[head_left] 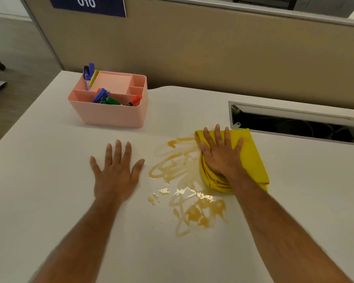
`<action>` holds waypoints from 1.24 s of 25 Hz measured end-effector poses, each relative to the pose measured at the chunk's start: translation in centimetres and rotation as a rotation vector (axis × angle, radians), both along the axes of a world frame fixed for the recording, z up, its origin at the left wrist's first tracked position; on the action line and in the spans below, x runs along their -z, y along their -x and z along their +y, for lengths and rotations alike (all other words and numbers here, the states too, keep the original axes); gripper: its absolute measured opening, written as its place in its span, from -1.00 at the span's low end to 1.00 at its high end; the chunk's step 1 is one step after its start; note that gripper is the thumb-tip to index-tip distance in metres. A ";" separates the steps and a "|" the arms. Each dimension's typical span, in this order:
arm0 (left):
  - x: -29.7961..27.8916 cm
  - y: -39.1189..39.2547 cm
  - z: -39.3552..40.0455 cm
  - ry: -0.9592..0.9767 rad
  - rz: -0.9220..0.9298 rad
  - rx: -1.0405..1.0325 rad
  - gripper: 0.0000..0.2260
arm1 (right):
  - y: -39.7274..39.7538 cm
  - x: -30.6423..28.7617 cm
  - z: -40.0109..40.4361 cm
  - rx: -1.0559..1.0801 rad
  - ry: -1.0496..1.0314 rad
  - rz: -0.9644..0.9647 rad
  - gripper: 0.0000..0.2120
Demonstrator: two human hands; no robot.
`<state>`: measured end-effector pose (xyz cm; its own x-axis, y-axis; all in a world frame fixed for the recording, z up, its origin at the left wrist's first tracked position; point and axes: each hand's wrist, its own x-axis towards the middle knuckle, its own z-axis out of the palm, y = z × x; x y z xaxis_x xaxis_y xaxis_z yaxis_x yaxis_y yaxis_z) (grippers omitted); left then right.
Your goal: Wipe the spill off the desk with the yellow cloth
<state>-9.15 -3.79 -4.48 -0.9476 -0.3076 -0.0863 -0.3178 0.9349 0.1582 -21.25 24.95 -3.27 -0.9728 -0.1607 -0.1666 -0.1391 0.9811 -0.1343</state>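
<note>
A brown, smeared liquid spill [184, 180] spreads over the middle of the white desk [49, 180]. The folded yellow cloth [251, 156] lies at the spill's right edge. My right hand [221, 154] presses flat on the cloth with its fingers spread, covering the cloth's left half. My left hand [116, 172] rests flat and empty on the bare desk just left of the spill, fingers apart.
A pink desk organiser [110, 113] with several markers stands at the back left. An open cable slot [294, 125] is cut into the desk behind the cloth on the right. A beige partition [213, 48] runs along the back edge.
</note>
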 end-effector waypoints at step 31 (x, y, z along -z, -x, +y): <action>-0.2 3.2 -1.6 -0.009 0.043 0.244 -0.26 | -5.4 -0.3 -2.6 0.551 0.091 0.105 -0.37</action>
<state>-12.34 -5.43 -4.32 -0.9966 -0.0687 -0.0455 -0.0757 0.9817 0.1750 -15.87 22.33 -2.94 -0.9276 0.3664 -0.0732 0.3731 0.8977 -0.2344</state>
